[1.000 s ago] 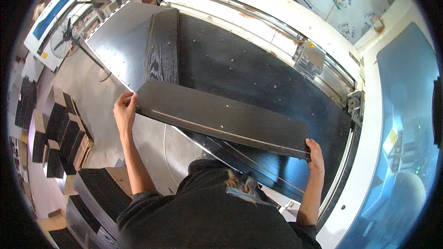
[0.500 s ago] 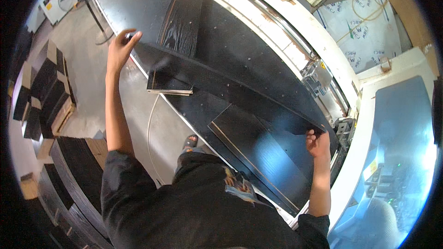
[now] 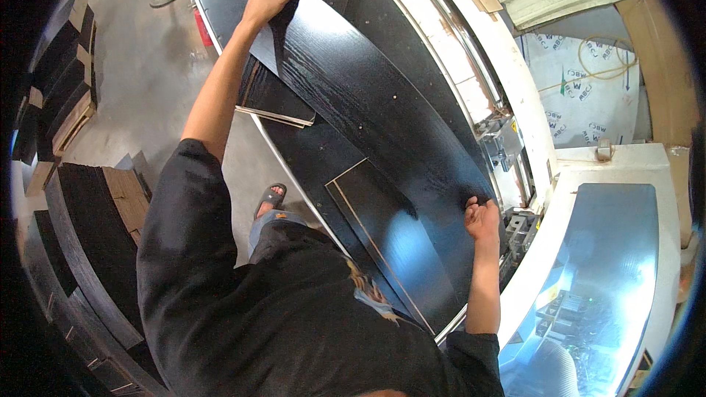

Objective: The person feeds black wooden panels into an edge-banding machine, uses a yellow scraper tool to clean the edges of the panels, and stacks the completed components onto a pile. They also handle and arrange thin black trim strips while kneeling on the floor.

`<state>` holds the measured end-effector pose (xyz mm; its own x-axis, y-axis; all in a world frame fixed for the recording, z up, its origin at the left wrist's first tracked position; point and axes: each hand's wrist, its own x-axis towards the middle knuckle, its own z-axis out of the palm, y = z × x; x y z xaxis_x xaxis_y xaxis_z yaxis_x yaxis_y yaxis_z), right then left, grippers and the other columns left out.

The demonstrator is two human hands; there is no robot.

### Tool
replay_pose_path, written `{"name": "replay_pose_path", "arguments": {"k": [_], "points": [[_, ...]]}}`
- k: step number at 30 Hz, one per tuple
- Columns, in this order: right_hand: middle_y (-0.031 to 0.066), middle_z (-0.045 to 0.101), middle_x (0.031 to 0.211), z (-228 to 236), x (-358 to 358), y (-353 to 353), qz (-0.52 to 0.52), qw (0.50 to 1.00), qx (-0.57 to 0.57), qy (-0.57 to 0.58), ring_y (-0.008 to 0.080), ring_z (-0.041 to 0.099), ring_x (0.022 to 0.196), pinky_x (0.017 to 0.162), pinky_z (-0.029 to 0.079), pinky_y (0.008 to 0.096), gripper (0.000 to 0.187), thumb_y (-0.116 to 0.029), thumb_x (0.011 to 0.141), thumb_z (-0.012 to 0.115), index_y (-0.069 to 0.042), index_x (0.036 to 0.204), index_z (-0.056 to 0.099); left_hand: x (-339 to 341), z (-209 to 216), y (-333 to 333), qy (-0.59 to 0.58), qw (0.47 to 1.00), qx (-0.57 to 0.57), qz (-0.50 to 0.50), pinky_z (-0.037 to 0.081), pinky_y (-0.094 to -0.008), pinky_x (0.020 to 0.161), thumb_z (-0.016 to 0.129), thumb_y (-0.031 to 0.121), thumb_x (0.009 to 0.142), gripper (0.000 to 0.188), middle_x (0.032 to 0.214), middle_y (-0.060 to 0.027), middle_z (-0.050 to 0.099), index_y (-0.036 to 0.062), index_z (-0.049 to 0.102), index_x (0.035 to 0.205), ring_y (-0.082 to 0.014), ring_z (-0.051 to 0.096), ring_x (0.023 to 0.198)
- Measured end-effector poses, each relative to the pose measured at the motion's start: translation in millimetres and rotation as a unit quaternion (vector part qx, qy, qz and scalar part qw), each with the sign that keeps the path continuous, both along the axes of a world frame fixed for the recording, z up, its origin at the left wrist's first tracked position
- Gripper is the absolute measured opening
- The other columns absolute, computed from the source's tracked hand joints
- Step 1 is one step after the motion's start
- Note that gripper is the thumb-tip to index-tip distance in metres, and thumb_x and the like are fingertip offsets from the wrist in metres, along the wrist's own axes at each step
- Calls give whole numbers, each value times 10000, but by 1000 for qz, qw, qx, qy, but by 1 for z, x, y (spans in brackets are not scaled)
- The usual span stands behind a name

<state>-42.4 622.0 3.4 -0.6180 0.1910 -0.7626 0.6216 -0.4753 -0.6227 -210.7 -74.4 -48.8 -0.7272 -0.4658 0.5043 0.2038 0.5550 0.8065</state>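
A long black wood-grain board [image 3: 360, 92] slants across the black-topped machine table, its broad face turned up toward me. Its far left end is gripped by my left hand [image 3: 271, 1], with the thumb over the top edge. At the other end, my right hand [image 3: 482, 218] has curled fingers at the board's corner; the exact contact is partly hidden. Nearer my body lies another black board [image 3: 397, 231] with a pale edge strip. Short black boards [image 3: 276, 95] with light edges stick out over the table's near side, under the long one.
To the right stands a white machine housing with a bluish clear cover [image 3: 614, 250]. A metal machine head [image 3: 501, 143] sits on the rail along the far side. Stacks of black panels [image 3: 92, 228] occupy the left, and a pallet stack [image 3: 66, 81] stands farther off.
The long board has turned from nearly edge-on to show its broad glossy face. My left hand has moved farther out and rightward with its end. The right hand stays at the other end.
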Motion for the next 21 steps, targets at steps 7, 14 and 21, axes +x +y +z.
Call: {"name": "replay_pose_path", "arguments": {"k": [7, 14, 21], "points": [[28, 667, 831, -6, 13, -2, 10, 1000, -7, 2, 147, 612, 554, 564, 615, 298, 370, -415, 1071, 345, -130, 1031, 578, -32, -25, 6, -32, 997, -68, 21, 542, -426, 949, 758, 673, 821, 668, 1205, -188, 724, 183, 713, 1273, -316, 708, 1104], [12, 656, 813, -3, 13, -7, 32, 999, -6, 10, 146, 629, 591, 558, 607, 280, 377, -413, 1077, 336, -134, 1048, 589, -24, -8, 4, -32, 999, -30, 0, 527, -403, 928, 786, 548, 850, 566, 1103, -141, 725, 130, 710, 1224, -276, 683, 1019], [17, 653, 810, 13, 23, -17, 11, 999, 17, 27, 148, 633, 609, 544, 587, 273, 398, -433, 1076, 313, -151, 1103, 592, -14, 37, 10, -13, 997, 78, -16, 522, -367, 800, 851, 383, 832, 461, 886, -84, 681, 49, 699, 1111, -197, 626, 850]]}}
